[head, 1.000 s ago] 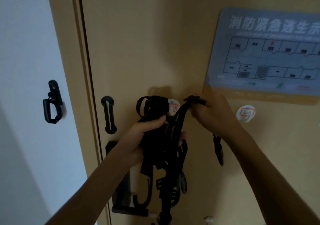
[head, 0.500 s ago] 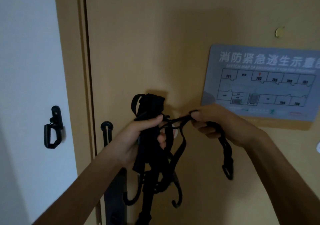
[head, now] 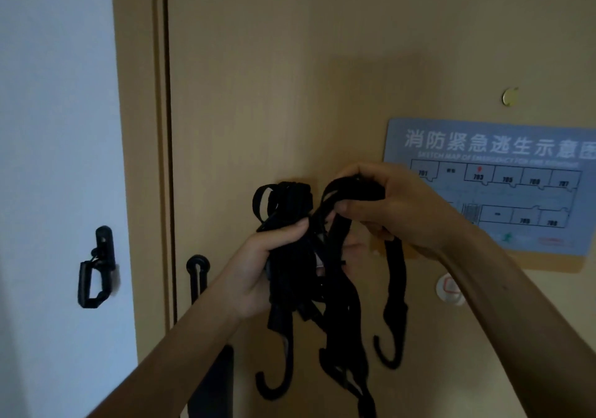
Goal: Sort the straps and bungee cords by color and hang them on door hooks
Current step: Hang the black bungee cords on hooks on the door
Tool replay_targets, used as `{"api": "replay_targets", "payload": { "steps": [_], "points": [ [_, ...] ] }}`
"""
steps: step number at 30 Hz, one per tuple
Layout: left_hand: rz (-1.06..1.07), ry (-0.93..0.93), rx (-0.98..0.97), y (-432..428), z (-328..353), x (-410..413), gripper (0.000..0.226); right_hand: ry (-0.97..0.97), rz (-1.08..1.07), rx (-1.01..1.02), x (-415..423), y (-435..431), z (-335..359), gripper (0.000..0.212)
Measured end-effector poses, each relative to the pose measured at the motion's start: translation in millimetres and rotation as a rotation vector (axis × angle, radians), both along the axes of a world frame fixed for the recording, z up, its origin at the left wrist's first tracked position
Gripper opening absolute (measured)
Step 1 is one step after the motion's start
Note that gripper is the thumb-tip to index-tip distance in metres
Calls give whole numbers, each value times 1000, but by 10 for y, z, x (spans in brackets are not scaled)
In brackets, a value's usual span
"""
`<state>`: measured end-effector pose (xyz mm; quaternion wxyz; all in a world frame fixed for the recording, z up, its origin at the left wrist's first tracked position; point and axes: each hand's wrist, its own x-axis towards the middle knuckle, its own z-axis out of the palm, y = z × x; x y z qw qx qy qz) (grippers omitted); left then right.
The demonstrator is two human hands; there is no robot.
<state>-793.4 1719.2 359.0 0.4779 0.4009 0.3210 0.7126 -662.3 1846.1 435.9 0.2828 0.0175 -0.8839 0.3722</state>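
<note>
Before door (head: 290,63), both hands (head: 254,272) (head: 396,204) clutch black straps (head: 325,275).

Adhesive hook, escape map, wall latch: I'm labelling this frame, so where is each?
Adhesive hook (head: 449,289): head view, on its round white base.
Escape map (head: 503,192): head view, on the floor-plan area.
Wall latch (head: 96,269): head view, on its black body.

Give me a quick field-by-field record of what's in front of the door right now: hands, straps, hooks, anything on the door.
left hand: gripping bundle of black straps
right hand: fingers pinching one black cord pulled from the bundle
cord ends: black hooks dangling below both hands
adhesive door hook: white, nothing hanging on it
evacuation map: blue, on door at right
wall at left: black latch
</note>
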Motion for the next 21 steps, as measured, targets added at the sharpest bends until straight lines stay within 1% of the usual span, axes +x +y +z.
{"api": "replay_targets", "payload": {
  "steps": [1,3,5,9,12,14,17,19,21],
  "points": [
    [-19,-1,11,4,11,0,38,28,-5,22,-7,15,-1,7],
    [-119,-5,11,10,34,23,28,84,-20,85,-28,30,-4,5],
    [-199,-5,12,30,48,20,25,139,-51,152,-57,36,-4,5],
    [-149,91,-20,46,120,-78,30,197,-156,256,-106,101,7,5],
    [-184,139,-24,6,251,-176,35,204,-205,296,-94,158,78,13],
    [-194,227,-33,-37,362,-241,31,184,-216,334,-78,200,158,18],
    [-164,328,-18,-90,564,-338,18,159,-220,364,-80,256,281,23],
    [-132,369,-9,-122,729,-412,23,180,-219,389,-85,276,363,23],
    [-102,443,0,-158,914,-485,27,225,-217,411,-79,282,458,29]
  ]
}}
